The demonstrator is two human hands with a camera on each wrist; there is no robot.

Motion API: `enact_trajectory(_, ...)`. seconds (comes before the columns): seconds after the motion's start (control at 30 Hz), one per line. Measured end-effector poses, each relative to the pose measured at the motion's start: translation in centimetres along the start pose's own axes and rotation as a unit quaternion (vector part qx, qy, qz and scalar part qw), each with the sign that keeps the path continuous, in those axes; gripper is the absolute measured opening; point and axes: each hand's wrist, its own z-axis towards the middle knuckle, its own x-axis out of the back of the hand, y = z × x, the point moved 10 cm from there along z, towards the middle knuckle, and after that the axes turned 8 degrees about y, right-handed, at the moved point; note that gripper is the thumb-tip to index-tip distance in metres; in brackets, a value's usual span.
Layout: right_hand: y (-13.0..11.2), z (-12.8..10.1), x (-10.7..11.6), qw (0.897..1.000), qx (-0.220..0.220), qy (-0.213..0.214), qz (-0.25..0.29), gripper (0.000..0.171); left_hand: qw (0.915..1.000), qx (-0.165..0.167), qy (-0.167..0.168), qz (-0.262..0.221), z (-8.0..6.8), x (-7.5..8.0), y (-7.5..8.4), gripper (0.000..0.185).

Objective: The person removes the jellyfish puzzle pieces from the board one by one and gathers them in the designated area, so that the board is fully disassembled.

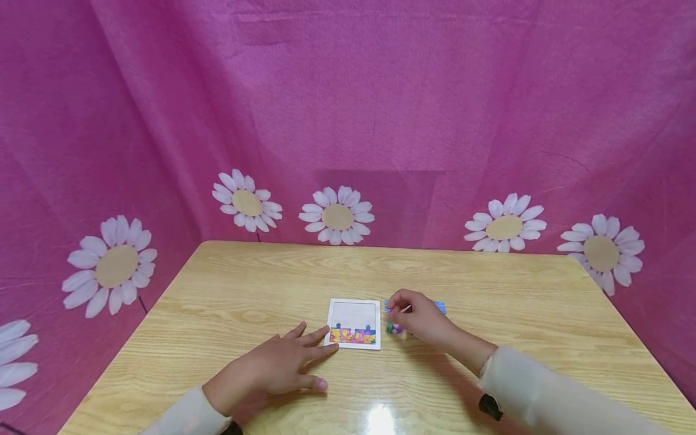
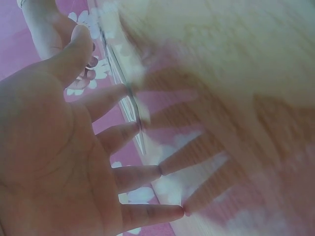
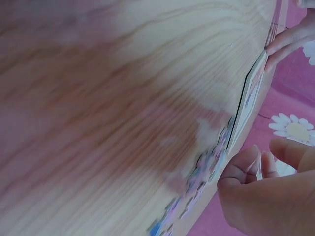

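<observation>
A white square puzzle tray lies on the table, with a row of yellow, pink and purple puzzle pieces along its near side. At its left edge rest fingertips of my left hand, palm down with the fingers spread. My right hand hovers above loose puzzle pieces to the right of the tray, partly covering them. Its fingers are bent, and a gap shows between thumb and fingertips in the right wrist view, with no piece visible there. Those loose pieces lie in rows beside the tray there.
The wooden table has a glossy top that reflects light near its front. A pink cloth with large white daisies hangs behind it and along both sides.
</observation>
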Motion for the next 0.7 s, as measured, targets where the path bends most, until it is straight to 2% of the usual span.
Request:
enact_trajectory(0.37,-1.1,0.6,-3.4,1.0,0.018,-0.024,0.003,0.011,1.0,-0.002,-0.001,0.009,0.0,0.1,0.1,0.074)
enact_trajectory(0.7,-2.1,1.0,-6.3,0.999,0.014,-0.039,0.005,0.011,0.9999,-0.008,0.002,0.01,-0.2,0.4,0.4,0.074)
